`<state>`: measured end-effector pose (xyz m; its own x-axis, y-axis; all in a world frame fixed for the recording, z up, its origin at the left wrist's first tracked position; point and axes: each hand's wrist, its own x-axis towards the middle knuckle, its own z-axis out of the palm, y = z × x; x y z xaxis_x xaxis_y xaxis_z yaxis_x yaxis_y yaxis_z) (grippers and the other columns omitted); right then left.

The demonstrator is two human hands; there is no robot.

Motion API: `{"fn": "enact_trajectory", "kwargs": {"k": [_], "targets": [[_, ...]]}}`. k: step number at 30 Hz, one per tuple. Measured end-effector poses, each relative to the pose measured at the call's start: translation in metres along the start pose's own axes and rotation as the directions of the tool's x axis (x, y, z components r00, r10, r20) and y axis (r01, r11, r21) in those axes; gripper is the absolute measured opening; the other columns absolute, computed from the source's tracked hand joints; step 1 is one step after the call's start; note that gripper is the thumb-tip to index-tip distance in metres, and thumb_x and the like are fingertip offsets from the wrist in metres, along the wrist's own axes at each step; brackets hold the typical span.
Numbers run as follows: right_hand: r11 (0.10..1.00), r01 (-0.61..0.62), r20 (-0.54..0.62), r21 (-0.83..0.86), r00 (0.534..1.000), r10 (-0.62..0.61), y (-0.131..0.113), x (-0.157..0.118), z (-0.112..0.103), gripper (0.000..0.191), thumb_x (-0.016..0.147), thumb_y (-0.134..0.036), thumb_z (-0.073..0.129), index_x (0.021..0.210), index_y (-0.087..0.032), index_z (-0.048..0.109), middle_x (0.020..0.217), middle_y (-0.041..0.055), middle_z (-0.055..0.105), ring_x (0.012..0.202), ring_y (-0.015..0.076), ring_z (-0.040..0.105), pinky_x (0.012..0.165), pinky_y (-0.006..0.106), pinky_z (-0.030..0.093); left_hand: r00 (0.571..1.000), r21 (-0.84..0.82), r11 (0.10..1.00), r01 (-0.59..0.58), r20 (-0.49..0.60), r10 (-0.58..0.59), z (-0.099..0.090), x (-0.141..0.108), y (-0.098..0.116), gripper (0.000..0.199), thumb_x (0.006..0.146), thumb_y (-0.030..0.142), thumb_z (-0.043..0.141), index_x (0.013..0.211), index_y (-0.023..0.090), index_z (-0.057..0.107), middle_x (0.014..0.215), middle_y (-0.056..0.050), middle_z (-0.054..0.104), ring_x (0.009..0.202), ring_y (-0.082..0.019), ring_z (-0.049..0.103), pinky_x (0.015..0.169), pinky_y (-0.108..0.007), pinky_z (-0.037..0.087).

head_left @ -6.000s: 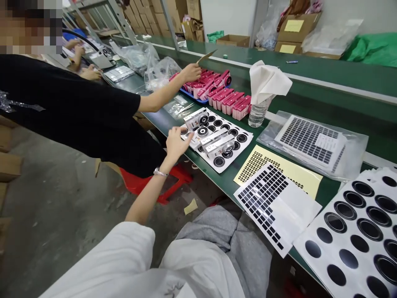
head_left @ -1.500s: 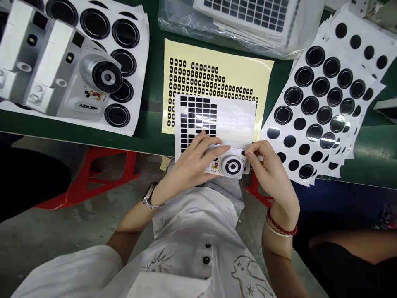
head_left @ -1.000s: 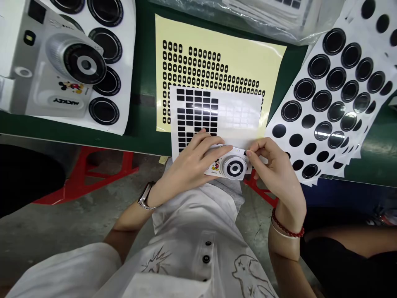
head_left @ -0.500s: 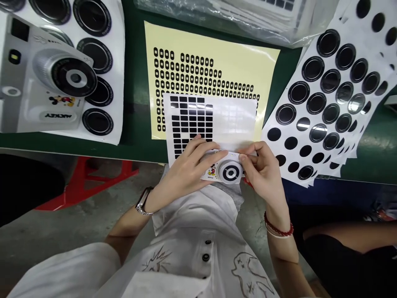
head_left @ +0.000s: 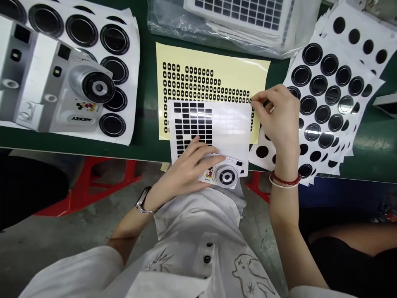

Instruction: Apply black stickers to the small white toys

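Note:
My left hand (head_left: pixel 194 167) is closed around the left part of a small white camera (head_left: pixel 213 175) with a cartoon mouse print and a ringed lens. A black rectangle (head_left: pixel 239 163) sits at the camera's upper right corner. My right hand (head_left: pixel 277 118) pinches at a small black oval sticker at the right end of a row on the yellow sticker sheet (head_left: pixel 214 56). Over the lower part of that sheet lies a white sheet of black rectangular stickers (head_left: pixel 231 128), its lower edge partly behind my left hand and the camera.
Larger silver-white cameras (head_left: pixel 66 97) stand at the left on a sheet of round black stickers (head_left: pixel 116 136). More round-sticker sheets (head_left: pixel 328 93) are stacked at the right. A clear plastic bag (head_left: pixel 173 25) with sticker sheets lies at the back. Red stools (head_left: pixel 89 186) show below the table.
My right hand has left the camera and moved up and right to the yellow sheet's edge. The black rectangle at the camera's corner is now uncovered. My left hand still holds the camera.

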<state>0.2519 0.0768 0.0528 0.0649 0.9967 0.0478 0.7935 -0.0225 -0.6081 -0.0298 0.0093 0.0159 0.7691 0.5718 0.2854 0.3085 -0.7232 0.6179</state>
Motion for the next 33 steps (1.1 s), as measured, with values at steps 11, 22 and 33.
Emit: {"fn": "enact_trajectory", "kwargs": {"k": [11, 22, 33], "targets": [[0.991, 0.096, 0.137, -0.097, 0.987, -0.082, 0.014, 0.014, -0.008, 0.009, 0.095, -0.018, 0.065, 0.089, -0.024, 0.061, 0.091, 0.0030, 0.063, 0.088, 0.0213, 0.062, 0.087, 0.042, 0.052, 0.997, 0.008, 0.998, 0.059, -0.047, -0.059, 0.002, 0.003, 0.006, 0.058, 0.098, 0.032, 0.078, 0.146, 0.019, 0.050, 0.134, -0.016, 0.063, 0.128, -0.032, 0.060, 0.123, -0.069, 0.045], [0.970, -0.208, 0.030, 0.125, 0.978, 0.206, -0.026, -0.040, -0.006, 0.011, 0.101, -0.026, 0.060, 0.091, -0.024, 0.059, 0.090, 0.0029, 0.059, 0.085, 0.0204, 0.058, 0.080, 0.039, 0.048, 0.969, 0.109, 0.966, 0.236, -0.105, -0.225, 0.013, 0.004, 0.032, 0.077, 0.096, 0.028, 0.071, 0.160, 0.008, 0.034, 0.138, -0.021, 0.059, 0.128, -0.038, 0.056, 0.121, -0.071, 0.044], [0.901, -0.335, 0.082, 0.274, 0.942, 0.326, -0.060, -0.106, 0.014, 0.018, 0.095, -0.039, 0.073, 0.085, -0.024, 0.072, 0.157, 0.0078, 0.054, 0.147, 0.0327, 0.048, 0.124, 0.059, 0.038, 0.924, 0.089, 0.952, 0.292, -0.282, -0.257, 0.036, 0.006, 0.041, 0.081, 0.097, 0.025, 0.067, 0.165, 0.011, 0.028, 0.136, -0.021, 0.063, 0.123, -0.037, 0.059, 0.101, -0.051, 0.056]]}}
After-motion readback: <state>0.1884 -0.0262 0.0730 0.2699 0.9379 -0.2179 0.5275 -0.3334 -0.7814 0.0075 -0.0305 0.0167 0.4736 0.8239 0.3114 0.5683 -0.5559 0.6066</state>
